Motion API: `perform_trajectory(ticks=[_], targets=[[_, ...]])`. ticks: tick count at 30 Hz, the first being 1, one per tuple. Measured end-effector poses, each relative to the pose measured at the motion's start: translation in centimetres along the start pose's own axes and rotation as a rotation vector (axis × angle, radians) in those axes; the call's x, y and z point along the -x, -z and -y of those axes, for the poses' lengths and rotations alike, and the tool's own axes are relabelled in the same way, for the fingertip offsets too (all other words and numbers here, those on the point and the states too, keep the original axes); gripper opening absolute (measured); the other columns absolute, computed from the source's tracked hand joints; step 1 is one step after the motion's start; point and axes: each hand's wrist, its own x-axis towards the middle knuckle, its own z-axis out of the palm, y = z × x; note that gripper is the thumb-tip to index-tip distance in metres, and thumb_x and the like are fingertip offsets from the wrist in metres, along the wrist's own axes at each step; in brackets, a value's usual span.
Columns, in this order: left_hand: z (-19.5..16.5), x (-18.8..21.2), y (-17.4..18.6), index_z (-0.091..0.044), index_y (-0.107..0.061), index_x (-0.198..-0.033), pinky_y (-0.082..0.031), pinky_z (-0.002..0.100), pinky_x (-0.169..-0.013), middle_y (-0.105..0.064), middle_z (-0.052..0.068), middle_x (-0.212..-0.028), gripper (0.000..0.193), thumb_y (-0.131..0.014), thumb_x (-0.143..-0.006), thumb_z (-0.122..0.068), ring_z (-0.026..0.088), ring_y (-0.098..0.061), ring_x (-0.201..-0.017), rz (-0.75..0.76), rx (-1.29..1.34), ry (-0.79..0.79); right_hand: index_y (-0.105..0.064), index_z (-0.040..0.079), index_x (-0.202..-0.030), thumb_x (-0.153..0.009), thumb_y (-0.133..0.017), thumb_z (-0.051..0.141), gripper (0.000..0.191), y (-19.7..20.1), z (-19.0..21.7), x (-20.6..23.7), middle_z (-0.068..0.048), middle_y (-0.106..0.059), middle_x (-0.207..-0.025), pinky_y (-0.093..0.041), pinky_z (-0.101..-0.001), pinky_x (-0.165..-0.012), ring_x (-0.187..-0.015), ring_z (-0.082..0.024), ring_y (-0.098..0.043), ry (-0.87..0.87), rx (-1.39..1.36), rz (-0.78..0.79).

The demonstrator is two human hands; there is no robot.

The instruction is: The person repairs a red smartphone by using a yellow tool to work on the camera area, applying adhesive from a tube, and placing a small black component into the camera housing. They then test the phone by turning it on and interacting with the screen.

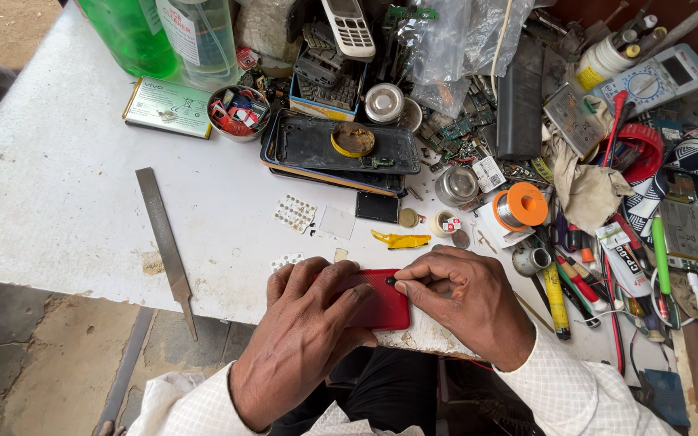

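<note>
The red phone (pixel 381 303) lies at the bench (pixel 58 194) edge, below the yellow pick (pixel 400 239). The left hand (pixel 304 331) presses it flat; the right hand (pixel 462 295) pinches, seemingly, its camera corner. Slick, thin, probably fragile: grip the edges.

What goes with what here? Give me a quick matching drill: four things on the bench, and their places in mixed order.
1. red phone
2. metal file
3. solder spool
4. green bottle

A. far left corner of the table
B. under both hands at the near edge
C. lying alone on the left, tip over the edge
D. right of centre, beside the tool pile

Pairs: 1-B, 2-C, 3-D, 4-A
</note>
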Motion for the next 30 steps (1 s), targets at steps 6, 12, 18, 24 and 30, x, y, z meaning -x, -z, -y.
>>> perform_trajectory(ticks=[6,12,18,24,30], targets=[[0.0,0.0,0.2,-0.008,-0.064,-0.123,-0.035,0.052,-0.097,-0.059,0.011,-0.129,0.052,-0.077,-0.080,-0.036,0.036,-0.049,-0.120,0.005,0.010,-0.014,-0.081,0.007,-0.092,-0.081,-0.080,0.018,0.016,0.4,0.8,-0.2,-0.005,-0.079,-0.082,-0.062,-0.0292,-0.064,-0.070,-0.014,-0.077,0.015,0.154,0.011],[0.2,-0.2,0.1,-0.010,-0.065,-0.120,-0.034,0.053,-0.098,-0.059,0.011,-0.128,0.052,-0.078,-0.078,-0.036,0.036,-0.050,-0.119,-0.010,-0.020,-0.050,-0.080,0.006,-0.093,-0.082,-0.079,0.017,0.016,0.6,1.2,-0.3,-0.005,-0.079,-0.086,-0.066,-0.0267,-0.065,-0.074,-0.013,-0.079,0.033,0.078,0.035],[0.3,-0.2,0.2,-0.010,-0.065,-0.120,-0.034,0.052,-0.097,-0.059,0.011,-0.126,0.053,-0.078,-0.077,-0.038,0.036,-0.050,-0.118,-0.006,-0.012,-0.064,-0.082,0.007,-0.096,-0.081,-0.080,0.016,0.018,0.8,1.4,-0.3,-0.005,-0.081,-0.087,-0.064,-0.0280,-0.066,-0.074,-0.014,-0.079,-0.002,0.119,0.042],[0.4,-0.3,0.2,-0.009,-0.065,-0.122,-0.034,0.052,-0.095,-0.059,0.011,-0.125,0.056,-0.078,-0.077,-0.039,0.035,-0.050,-0.115,0.012,-0.007,-0.070,-0.082,0.007,-0.098,-0.081,-0.079,0.016,0.020,0.8,1.3,-0.2,-0.006,-0.083,-0.091,-0.063,-0.0281,-0.070,-0.078,-0.013,-0.080,0.032,0.089,0.035],[0.4,-0.5,0.3,-0.010,-0.065,-0.120,-0.035,0.052,-0.095,-0.060,0.010,-0.123,0.055,-0.079,-0.076,-0.040,0.035,-0.050,-0.115,0.038,-0.001,-0.057,-0.082,0.008,-0.099,-0.079,-0.081,0.019,0.023,0.8,0.9,-0.4,-0.006,-0.083,-0.092,-0.061,-0.0286,-0.072,-0.080,-0.014,-0.080,0.012,0.130,0.032]])
